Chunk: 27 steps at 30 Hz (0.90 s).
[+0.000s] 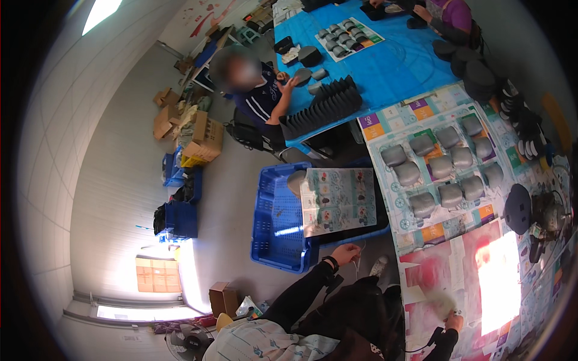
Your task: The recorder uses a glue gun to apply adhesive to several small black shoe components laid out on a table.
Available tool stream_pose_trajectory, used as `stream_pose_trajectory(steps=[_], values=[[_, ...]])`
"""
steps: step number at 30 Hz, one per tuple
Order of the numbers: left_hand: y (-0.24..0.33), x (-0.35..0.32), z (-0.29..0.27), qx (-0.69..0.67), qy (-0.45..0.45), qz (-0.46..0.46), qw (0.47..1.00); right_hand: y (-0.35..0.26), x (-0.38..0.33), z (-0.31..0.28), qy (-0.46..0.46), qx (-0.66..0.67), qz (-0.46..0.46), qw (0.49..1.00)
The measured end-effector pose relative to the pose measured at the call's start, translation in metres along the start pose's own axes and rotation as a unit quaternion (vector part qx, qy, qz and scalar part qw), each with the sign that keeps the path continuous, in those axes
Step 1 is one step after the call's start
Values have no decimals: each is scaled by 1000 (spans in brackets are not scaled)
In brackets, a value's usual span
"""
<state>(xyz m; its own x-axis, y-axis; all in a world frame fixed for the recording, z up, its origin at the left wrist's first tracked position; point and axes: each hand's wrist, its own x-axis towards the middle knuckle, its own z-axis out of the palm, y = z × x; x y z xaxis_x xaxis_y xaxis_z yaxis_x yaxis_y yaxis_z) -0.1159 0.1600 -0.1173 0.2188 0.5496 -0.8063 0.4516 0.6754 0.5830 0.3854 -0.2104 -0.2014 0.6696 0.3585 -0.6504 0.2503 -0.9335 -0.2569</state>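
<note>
My left hand (345, 254), coming from a black sleeve with a band at the wrist, is closed in a pinch beside the blue basket. A thin whitish strand (359, 262) hangs from its fingers. My right hand (454, 322) is low over the table at the right, its fingers curled at a pale, fuzzy, brush-like tuft (442, 304); its exact kind is blurred. Under that hand lies paper (424, 277) stained pink and red. Farther along the table, several grey rounded pads (441, 168) rest in rows on a printed sheet (390, 180).
Blue plastic baskets (260, 240) stand left of the table, with a printed sheet (337, 201) across them. At the blue-covered table (391, 72), a person handles a dark pad beside a row of black pieces (322, 107). Another person works beyond. A metal device (548, 216) stands far right.
</note>
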Motion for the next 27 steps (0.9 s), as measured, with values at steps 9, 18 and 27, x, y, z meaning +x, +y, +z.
stream_pose_trajectory(steps=[9, 18, 27], values=[[-5, 12, 7, -25, -1, 7, 1000, -43, -20, -15, -3, -59, 86, 995], [6, 6, 4, -30, -27, 27, 999, -17, 3, 3, 58, -114, 52, 990], [7, -7, -14, -44, -16, 58, 997, -31, -6, -9, 7, -80, 52, 995]])
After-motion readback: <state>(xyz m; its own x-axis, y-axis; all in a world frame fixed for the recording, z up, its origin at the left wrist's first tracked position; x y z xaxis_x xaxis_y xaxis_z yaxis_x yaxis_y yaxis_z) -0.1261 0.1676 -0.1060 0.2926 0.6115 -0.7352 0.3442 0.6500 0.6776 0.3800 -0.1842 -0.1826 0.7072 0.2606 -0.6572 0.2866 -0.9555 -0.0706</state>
